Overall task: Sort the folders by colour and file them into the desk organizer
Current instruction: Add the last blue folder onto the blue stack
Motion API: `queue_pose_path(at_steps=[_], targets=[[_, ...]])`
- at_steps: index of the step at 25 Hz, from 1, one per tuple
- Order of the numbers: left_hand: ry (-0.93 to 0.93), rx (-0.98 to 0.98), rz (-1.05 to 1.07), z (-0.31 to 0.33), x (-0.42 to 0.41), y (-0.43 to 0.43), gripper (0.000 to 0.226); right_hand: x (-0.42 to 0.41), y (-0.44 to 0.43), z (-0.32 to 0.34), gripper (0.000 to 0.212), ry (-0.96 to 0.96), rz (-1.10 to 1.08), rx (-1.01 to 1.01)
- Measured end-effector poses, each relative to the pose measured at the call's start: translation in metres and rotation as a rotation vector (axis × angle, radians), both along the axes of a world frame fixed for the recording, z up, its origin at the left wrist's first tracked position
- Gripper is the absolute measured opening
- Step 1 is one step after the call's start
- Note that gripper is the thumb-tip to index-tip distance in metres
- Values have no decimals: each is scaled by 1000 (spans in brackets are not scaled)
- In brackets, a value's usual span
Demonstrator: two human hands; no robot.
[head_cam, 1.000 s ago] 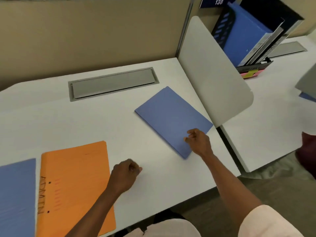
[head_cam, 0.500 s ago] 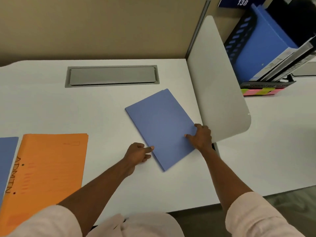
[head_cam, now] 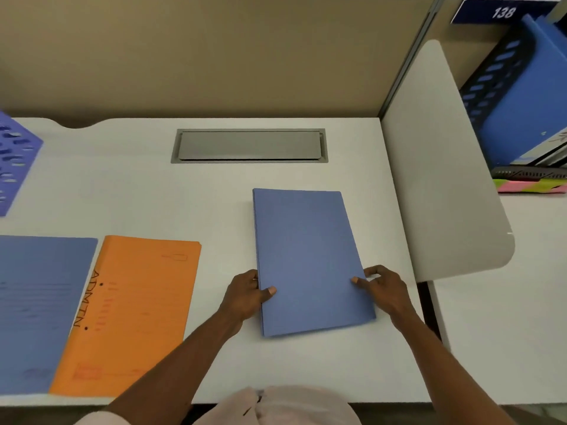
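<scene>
While my left hand [head_cam: 245, 297] and right hand [head_cam: 383, 289] pinch the blue folder [head_cam: 306, 256], orange folder [head_cam: 132, 314] left of it unfiled; early stage, I'd judge.

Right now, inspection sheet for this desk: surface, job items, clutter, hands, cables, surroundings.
Surface: white desk.
Job items: middle blue folder on the desk; orange folder overlapping left blue folder; purple rack at left edge, cut off.
Clutter: nothing seen.
Hands: left hand and right hand grip the middle blue folder's side edges, thumbs on top.
Cables: nothing seen; closed grey hatch in desk.
Surroundings: white divider; next desk holds black rack with blue folders, sticky notes.
</scene>
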State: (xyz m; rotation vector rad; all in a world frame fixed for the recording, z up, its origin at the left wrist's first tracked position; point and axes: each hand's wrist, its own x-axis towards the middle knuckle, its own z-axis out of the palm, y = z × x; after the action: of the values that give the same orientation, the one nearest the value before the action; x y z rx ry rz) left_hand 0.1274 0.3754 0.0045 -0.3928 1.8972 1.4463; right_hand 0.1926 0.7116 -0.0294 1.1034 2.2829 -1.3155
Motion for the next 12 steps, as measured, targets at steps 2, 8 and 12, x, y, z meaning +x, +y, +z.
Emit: queue_pose_path(at_steps=[2,8,12], targets=[[58,14,-15,14,-3,-22,43,4,-13,8,29,87,-96,-159],[431,-133,109,62,-19,-40,38,-30,-40,77,18,455,-68,-254],[799,-168,131,85,-37,-47,35,-51,-36,114,25,769,87,-241]])
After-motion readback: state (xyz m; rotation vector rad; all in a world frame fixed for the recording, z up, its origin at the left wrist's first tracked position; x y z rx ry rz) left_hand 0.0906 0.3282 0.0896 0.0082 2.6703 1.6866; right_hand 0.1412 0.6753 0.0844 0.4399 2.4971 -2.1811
